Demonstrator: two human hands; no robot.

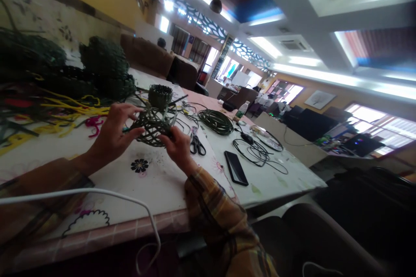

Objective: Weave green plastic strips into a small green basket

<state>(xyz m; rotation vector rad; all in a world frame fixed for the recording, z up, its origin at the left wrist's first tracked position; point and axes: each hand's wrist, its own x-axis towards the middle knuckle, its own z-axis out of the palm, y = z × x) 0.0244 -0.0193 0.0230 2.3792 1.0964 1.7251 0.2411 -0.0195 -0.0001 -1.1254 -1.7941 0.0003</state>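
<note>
From the head camera, tilted hard to one side, both of the person's hands meet over a small, half-woven basket of dark green strips (152, 124), held just above the white, flower-printed tabletop (156, 181). The left hand (112, 132) is closed lightly on the basket's left side, fingers curled onto the loose strips. The right hand (177, 145) grips the lower right edge, thumb and fingers pinched on the weave. Both sleeves are of yellow-brown plaid cloth.

Just behind the basket stands a small finished cup of the same dark green weave (160, 95). Black-handled scissors (196, 143) lie on the table just beside the right hand. Further right lie a coil of dark green cord (216, 121), a tangle of thin black cable (258, 153) and a black smartphone (236, 167), face up near the table's edge. To the left sit a heap of dark green woven pieces (104, 69) and loose yellow strips (65, 110). A white cable (97, 192) crosses the near edge.
</note>
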